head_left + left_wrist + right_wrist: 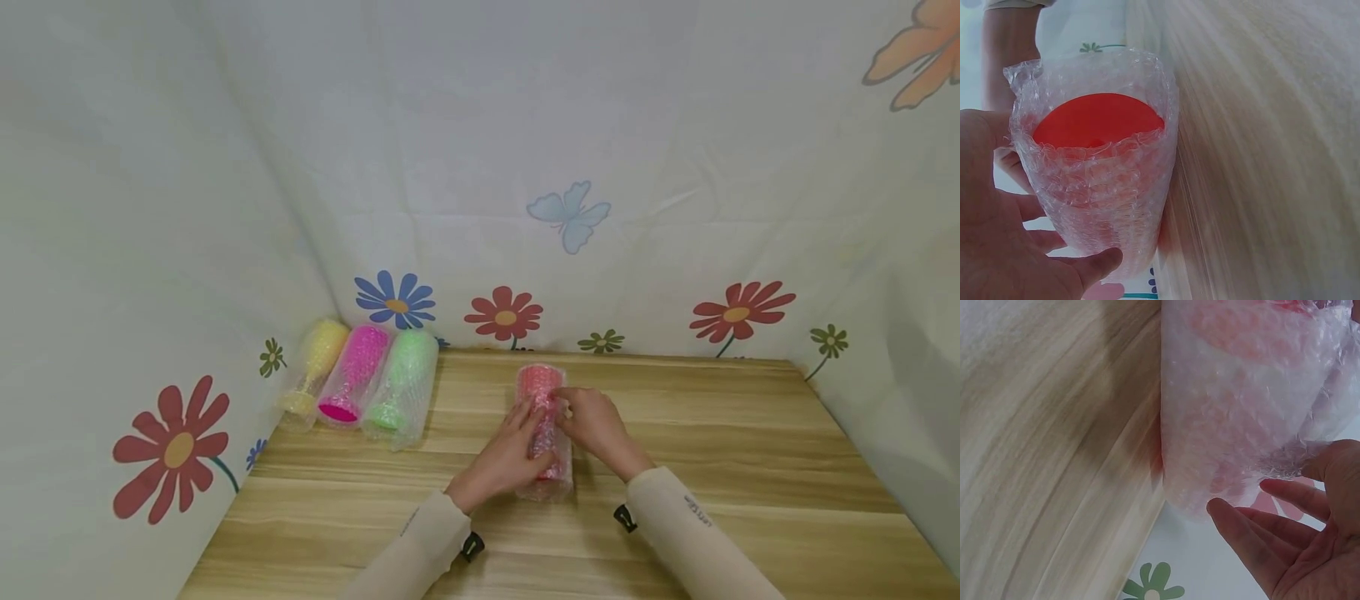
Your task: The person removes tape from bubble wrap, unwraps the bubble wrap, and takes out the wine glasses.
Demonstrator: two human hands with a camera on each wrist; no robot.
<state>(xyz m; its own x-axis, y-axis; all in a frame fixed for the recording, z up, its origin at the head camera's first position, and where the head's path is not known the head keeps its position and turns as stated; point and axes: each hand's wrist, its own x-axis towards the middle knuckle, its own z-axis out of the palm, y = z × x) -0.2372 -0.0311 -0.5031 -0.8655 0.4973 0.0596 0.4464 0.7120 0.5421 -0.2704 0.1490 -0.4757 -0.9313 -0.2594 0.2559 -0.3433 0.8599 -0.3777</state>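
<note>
A red goblet-shaped cup (542, 382) in clear bubble wrap (1091, 206) lies on its side on the wooden table. Its round red foot (1100, 119) shows through the wrap's end in the left wrist view. My left hand (504, 454) rests over the near part, fingers spread and fairly straight against the wrap. On the other side, my right hand (597, 425) is at the far half of the bundle. The right wrist view has its thumb and a finger (1291, 490) pinching a crumpled edge of the wrap, the other fingers extended.
To the left, wrapped yellow (324, 350), magenta (363, 358) and green goblets (408, 367) lie side by side near the table's back left corner. A white flower-printed curtain (465, 167) encloses the wooden table (712, 450) at the back and sides.
</note>
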